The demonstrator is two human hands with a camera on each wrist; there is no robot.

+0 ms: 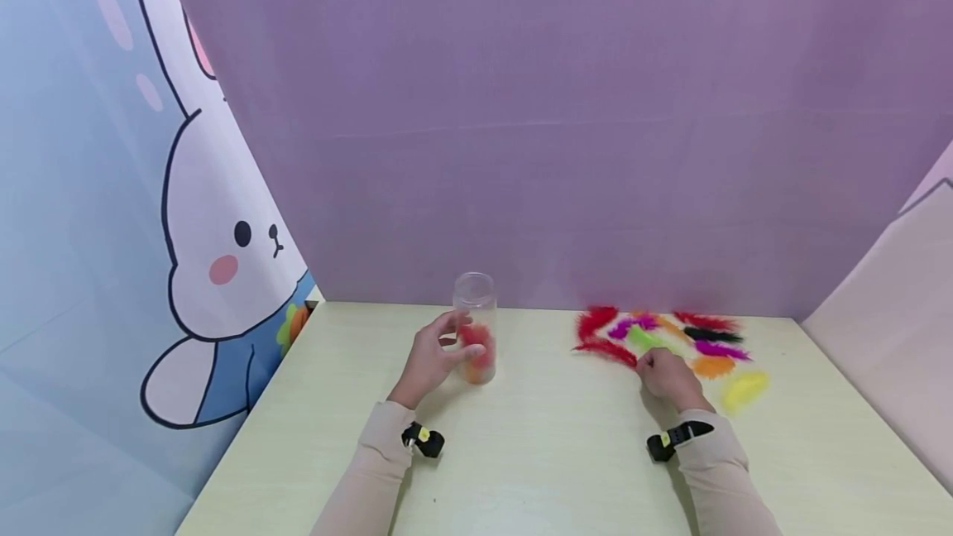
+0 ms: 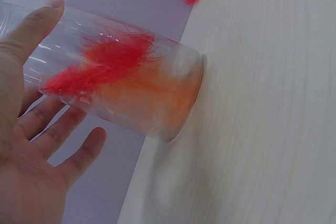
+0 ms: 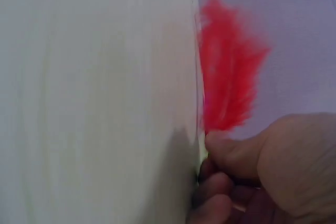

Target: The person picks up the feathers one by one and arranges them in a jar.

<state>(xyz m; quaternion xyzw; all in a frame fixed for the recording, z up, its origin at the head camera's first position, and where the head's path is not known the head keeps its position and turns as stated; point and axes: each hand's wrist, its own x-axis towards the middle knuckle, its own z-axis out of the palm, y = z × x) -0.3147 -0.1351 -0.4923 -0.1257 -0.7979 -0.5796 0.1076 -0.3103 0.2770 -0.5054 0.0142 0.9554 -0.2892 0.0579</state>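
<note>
A clear jar (image 1: 474,304) stands upright on the table, its top open, with red and orange feathers (image 2: 113,59) inside its lower part. My left hand (image 1: 432,358) holds the jar from the left, thumb across the near side and some fingers behind the wall. In the left wrist view its little finger sticks out away from the wall. Over among the loose feathers, my right hand (image 1: 670,377) pinches the end of a red feather (image 3: 228,66) between thumb and fingertips, low over the tabletop. The feather's fluffy part reaches out beyond the fingertips.
Several loose feathers lie spread around the right hand: a lime green one (image 1: 649,339), a black one (image 1: 712,335), an orange one (image 1: 712,366) and a yellow one (image 1: 744,390). A purple cloth (image 1: 558,147) hangs along the back edge of the table (image 1: 551,453).
</note>
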